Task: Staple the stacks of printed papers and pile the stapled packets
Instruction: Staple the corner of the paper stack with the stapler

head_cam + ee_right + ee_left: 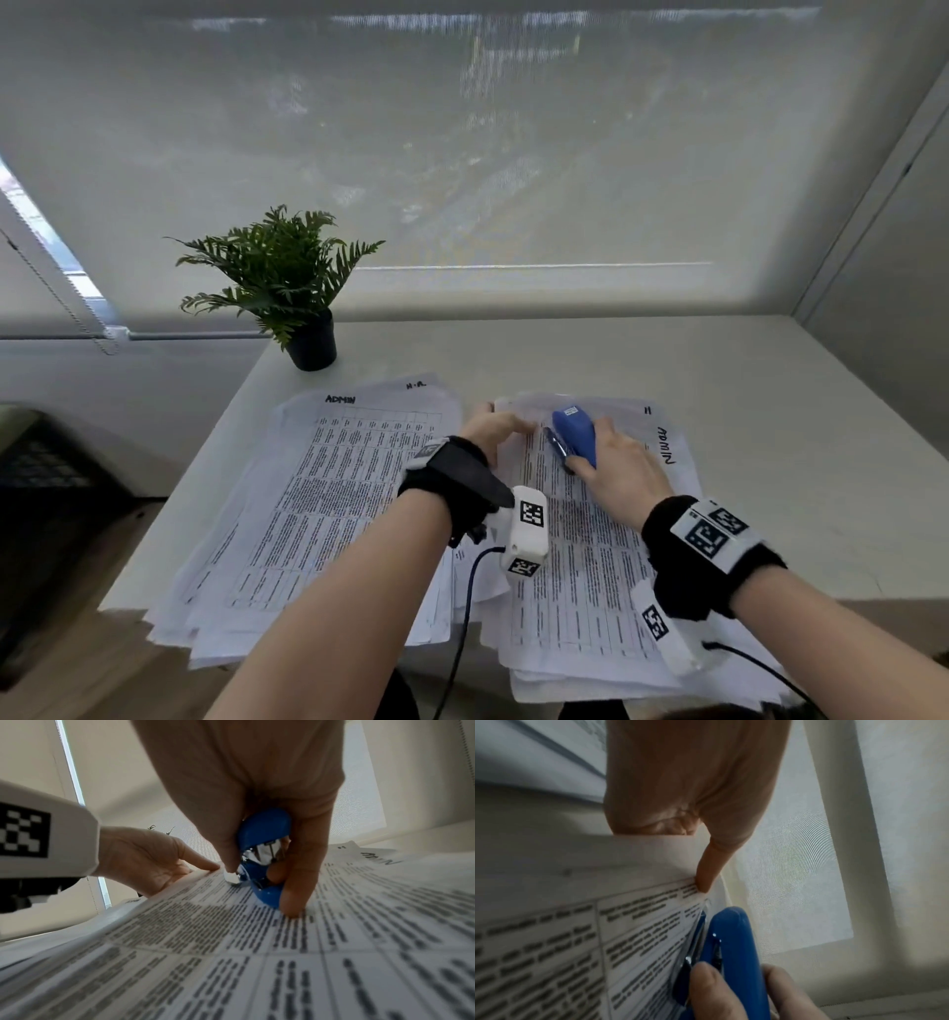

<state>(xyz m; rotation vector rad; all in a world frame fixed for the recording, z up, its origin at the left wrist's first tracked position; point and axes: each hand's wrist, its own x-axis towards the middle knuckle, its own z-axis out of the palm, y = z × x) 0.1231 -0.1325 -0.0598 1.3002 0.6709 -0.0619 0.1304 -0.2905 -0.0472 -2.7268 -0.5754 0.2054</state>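
Two piles of printed papers lie on the white table (642,360): a left pile (328,503) marked ADMIN and a right pile (590,575). My right hand (590,455) grips a blue stapler (576,429) set over the top left corner of the right pile's upper packet. In the right wrist view the stapler (263,833) sits between thumb and fingers, its metal mouth on the paper (257,963). My left hand (506,424) pinches that same corner just beside the stapler. The left wrist view has the thumb (707,874) on the sheet edge (634,878), near the stapler (734,943).
A potted fern (287,288) in a black pot stands at the table's far left corner. A window blind (462,154) hangs behind the table. A dark object (46,488) sits on the floor to the left. The papers overhang the table's near edge.
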